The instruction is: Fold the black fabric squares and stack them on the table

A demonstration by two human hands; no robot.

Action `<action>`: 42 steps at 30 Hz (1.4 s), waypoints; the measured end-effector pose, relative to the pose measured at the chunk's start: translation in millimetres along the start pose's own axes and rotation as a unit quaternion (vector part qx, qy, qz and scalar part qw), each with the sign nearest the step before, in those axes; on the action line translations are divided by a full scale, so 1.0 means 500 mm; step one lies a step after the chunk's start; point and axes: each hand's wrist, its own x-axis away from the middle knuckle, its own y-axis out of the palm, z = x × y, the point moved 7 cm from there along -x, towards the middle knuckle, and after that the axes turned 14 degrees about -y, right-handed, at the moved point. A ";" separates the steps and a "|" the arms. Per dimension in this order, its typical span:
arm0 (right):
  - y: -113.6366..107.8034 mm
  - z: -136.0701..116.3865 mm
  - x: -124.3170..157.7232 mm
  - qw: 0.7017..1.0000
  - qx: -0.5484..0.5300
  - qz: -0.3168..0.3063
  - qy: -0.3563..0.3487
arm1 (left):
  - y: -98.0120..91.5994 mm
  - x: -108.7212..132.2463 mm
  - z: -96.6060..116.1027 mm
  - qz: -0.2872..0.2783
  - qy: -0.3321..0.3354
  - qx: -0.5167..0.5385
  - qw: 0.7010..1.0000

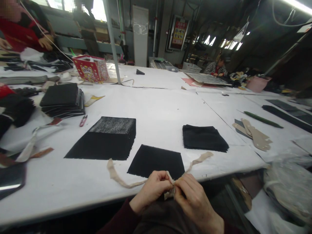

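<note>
Both my hands meet at the table's front edge, fingers pinched on a beige fabric strip [119, 180]. My left hand [156, 188] is closed on the strip, and one tail of it curls away to the left over the white table. My right hand [191, 193] pinches it close beside, with another tail running up to the right. A short piece of the strip hangs between the fingertips; whether it is knotted I cannot tell. Just beyond my hands lies a black fabric panel [157, 159]. A black stack with a grey speckled strip [104, 138] sits left, and a smaller black stack [203, 138] right.
Red-handled thread snips [83, 121] lie near a tall black fabric stack [62, 99]. Beige pattern pieces [254, 133] and a green pen-like tool [263, 119] are at right. A metal pole [112, 42] rises beside a red box [90, 69]. Other people work across the table.
</note>
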 end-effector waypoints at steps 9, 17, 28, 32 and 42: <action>0.002 0.083 0.022 0.931 -0.232 0.055 0.277 | 0.002 -0.004 -0.010 0.004 -0.012 0.092 0.996; -0.031 -0.024 -0.029 0.984 0.094 -0.108 -0.106 | 0.006 0.002 0.019 0.055 0.040 -0.014 0.998; -0.022 -0.014 -0.018 0.975 0.109 -0.132 -0.142 | 0.019 0.003 0.023 0.060 0.023 -0.041 0.997; -0.035 -0.002 -0.012 0.995 0.057 -0.016 -0.086 | 0.025 0.001 0.028 0.049 0.020 -0.022 0.998; -0.038 0.055 0.021 0.974 -0.138 0.042 0.173 | 0.016 -0.001 0.019 0.057 0.031 -0.023 0.998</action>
